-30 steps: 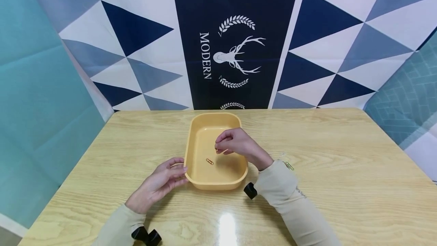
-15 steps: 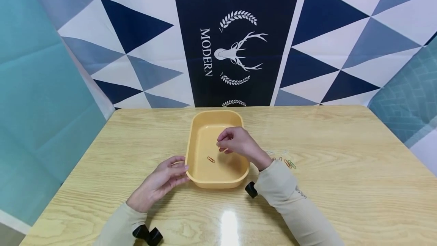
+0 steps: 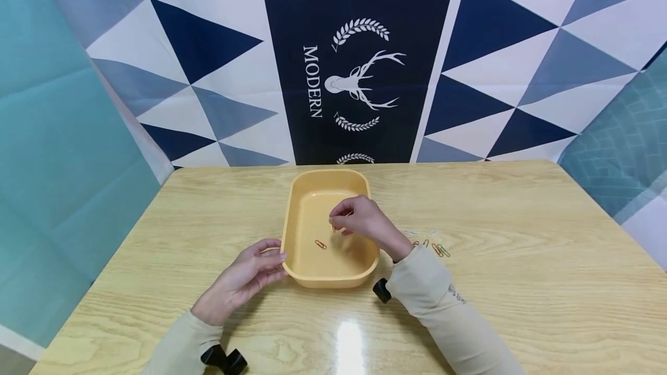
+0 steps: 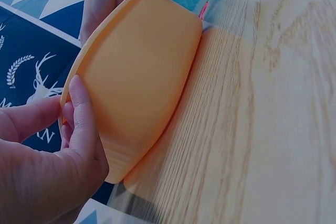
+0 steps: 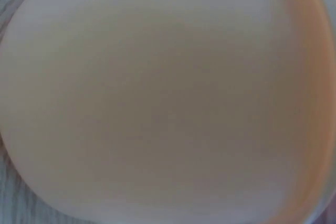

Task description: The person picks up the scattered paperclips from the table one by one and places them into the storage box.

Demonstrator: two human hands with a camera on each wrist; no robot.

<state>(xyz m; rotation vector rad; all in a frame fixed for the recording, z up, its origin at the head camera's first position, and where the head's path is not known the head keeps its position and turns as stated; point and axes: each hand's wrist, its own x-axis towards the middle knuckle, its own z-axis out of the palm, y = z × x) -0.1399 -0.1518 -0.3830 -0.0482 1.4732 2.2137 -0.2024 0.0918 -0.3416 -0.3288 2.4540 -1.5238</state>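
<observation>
A yellow-orange plastic tray (image 3: 328,283) sits on the table with one red paper clip (image 3: 321,244) lying on its floor. At its near left side, my left hand (image 3: 242,276) grips the rim between thumb and fingers; the left wrist view shows these fingers (image 4: 81,103) on the tray wall (image 4: 136,61). Above the inside of the tray, my right hand (image 3: 365,220) pinches a small red paper clip (image 3: 334,228), mostly covered by the fingertips. The right wrist view is filled by the blurred tray wall (image 5: 173,98).
Several paper clips lie on the wooden table just right of the tray, among them a red one (image 3: 436,250) and a green one (image 3: 444,250), partly beside the right sleeve (image 3: 422,276). A patterned cloth (image 3: 354,103) hangs behind the table's back edge.
The right hand stays over the tray with its paper clip, shifting only slightly. More clips show beside the right sleeve than a second ago. The left hand keeps its place on the rim.
</observation>
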